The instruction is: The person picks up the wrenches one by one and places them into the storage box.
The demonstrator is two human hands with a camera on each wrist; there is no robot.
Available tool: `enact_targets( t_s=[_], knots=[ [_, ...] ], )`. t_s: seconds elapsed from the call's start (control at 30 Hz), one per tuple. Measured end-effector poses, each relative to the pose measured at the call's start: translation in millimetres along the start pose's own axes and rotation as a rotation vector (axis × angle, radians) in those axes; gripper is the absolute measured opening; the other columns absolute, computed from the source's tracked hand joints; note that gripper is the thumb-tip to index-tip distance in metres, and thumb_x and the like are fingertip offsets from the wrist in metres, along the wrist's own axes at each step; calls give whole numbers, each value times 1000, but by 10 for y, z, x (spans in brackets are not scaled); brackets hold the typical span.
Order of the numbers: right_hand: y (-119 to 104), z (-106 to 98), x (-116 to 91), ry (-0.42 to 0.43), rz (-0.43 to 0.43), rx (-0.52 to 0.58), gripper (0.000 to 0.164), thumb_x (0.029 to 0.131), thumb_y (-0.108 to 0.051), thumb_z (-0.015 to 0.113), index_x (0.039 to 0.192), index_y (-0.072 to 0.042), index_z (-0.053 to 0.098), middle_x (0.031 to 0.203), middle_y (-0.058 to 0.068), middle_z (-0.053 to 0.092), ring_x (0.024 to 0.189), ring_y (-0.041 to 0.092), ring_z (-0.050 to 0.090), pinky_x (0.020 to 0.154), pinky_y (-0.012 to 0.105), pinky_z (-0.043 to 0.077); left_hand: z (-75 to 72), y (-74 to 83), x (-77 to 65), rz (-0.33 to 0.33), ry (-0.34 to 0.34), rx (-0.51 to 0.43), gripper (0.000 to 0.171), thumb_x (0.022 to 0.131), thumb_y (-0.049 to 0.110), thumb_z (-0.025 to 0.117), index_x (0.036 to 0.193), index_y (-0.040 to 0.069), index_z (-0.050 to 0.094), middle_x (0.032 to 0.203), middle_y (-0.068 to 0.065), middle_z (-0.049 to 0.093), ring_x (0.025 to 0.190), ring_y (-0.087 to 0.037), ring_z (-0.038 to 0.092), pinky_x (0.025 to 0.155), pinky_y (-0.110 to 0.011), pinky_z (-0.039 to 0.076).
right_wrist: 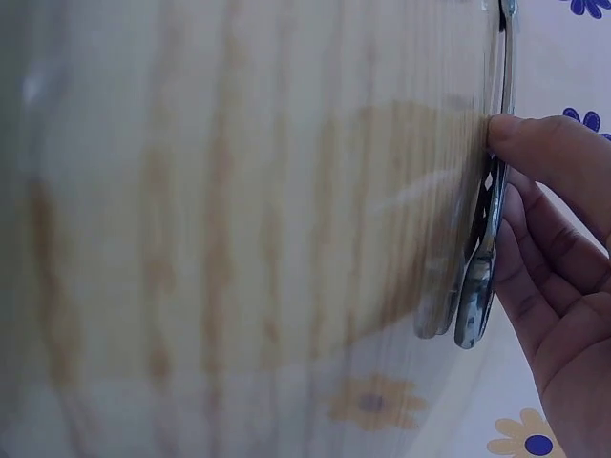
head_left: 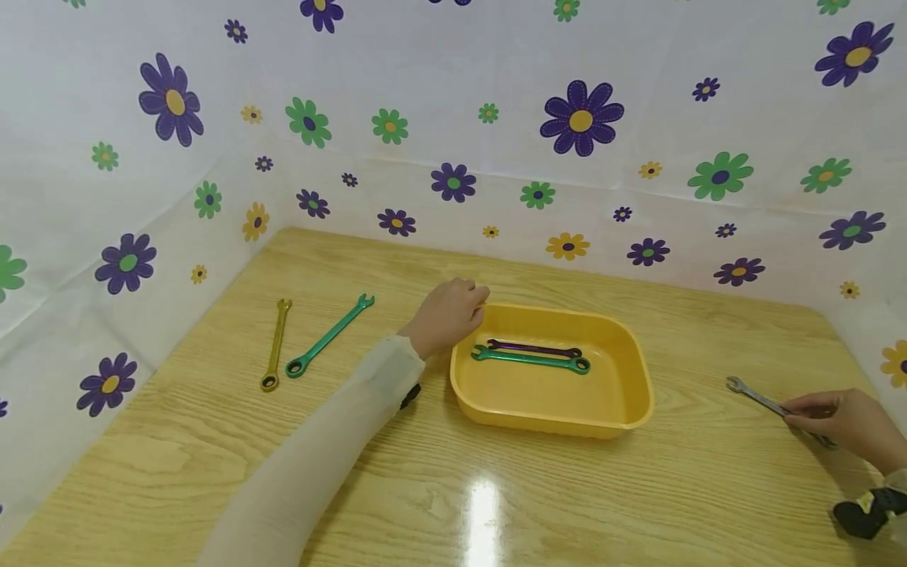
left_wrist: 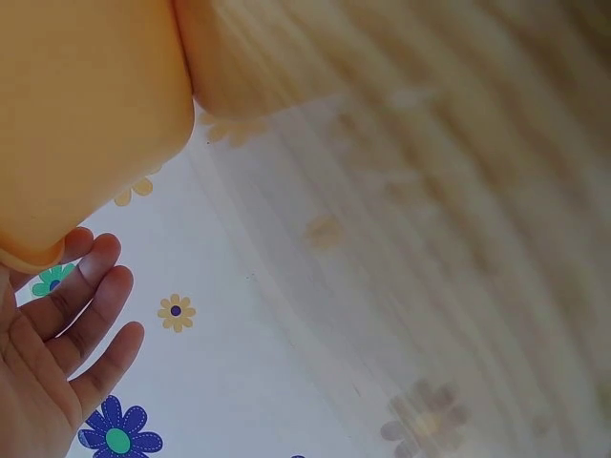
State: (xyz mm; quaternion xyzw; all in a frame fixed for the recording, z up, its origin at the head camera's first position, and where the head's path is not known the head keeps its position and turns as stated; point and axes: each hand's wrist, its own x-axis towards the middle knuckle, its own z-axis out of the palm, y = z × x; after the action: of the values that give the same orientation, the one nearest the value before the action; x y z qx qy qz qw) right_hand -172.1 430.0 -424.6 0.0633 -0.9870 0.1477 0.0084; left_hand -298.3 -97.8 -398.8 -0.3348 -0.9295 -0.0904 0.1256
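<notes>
My left hand (head_left: 448, 315) grips the back left corner of a yellow plastic tub (head_left: 553, 417). In the left wrist view the index finger of that hand (left_wrist: 57, 343) is at the tub's rim (left_wrist: 33, 258), the other fingers spread out below; the thumb is hidden. At the far right my right hand (head_left: 850, 421) pinches a silver combination wrench (head_left: 758, 398) by its middle, thumb on one side and fingers on the other, close over the table. Inside the tub lie a green ratchet wrench (head_left: 531, 359) and, behind it, a shorter purple wrench (head_left: 534, 347).
On the left of the wooden table (head_left: 397, 504) lie a gold ratchet wrench (head_left: 277, 344) and a second green ratchet wrench (head_left: 333, 335). A flower-printed white cloth (head_left: 453, 94) rises behind the table and along its left and right sides.
</notes>
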Motion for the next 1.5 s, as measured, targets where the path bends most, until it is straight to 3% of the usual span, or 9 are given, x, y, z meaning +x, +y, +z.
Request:
enact_targets(
  t_s=[0.27, 0.4, 1.27, 1.5],
  knots=[
    [33, 75, -22, 10, 7, 59, 15, 76, -2, 71, 88, 7, 70, 65, -9, 63, 55, -9, 49, 51, 19, 45, 12, 1, -16, 19, 18, -9, 12, 92, 10, 49, 92, 7, 61, 73, -6, 56, 65, -17, 48, 62, -29, 42],
    [47, 87, -12, 22, 16, 70, 15, 77, 0, 70, 88, 9, 68, 66, -4, 63, 55, -9, 48, 50, 20, 44, 5, 5, -14, 14, 14, -5, 12, 92, 11, 49, 92, 6, 61, 74, -7, 56, 65, -18, 48, 62, -29, 42],
    [17, 23, -28, -7, 142, 157, 24, 84, -6, 66, 97, 13, 64, 72, -2, 63, 57, -3, 49, 51, 22, 43, 29, -15, 7, 5, 17, -3, 14, 92, 13, 50, 95, 7, 62, 77, -6, 58, 68, -18, 50, 65, -29, 45],
    [-27, -30, -25, 11, 152, 184, 27, 86, -13, 65, 99, 11, 63, 67, -13, 57, 55, 3, 47, 47, 25, 39, 29, -20, 7, 0, -1, -1, 14, 93, 13, 49, 96, 7, 62, 77, -6, 57, 69, -18, 49, 66, -30, 44]
  ],
)
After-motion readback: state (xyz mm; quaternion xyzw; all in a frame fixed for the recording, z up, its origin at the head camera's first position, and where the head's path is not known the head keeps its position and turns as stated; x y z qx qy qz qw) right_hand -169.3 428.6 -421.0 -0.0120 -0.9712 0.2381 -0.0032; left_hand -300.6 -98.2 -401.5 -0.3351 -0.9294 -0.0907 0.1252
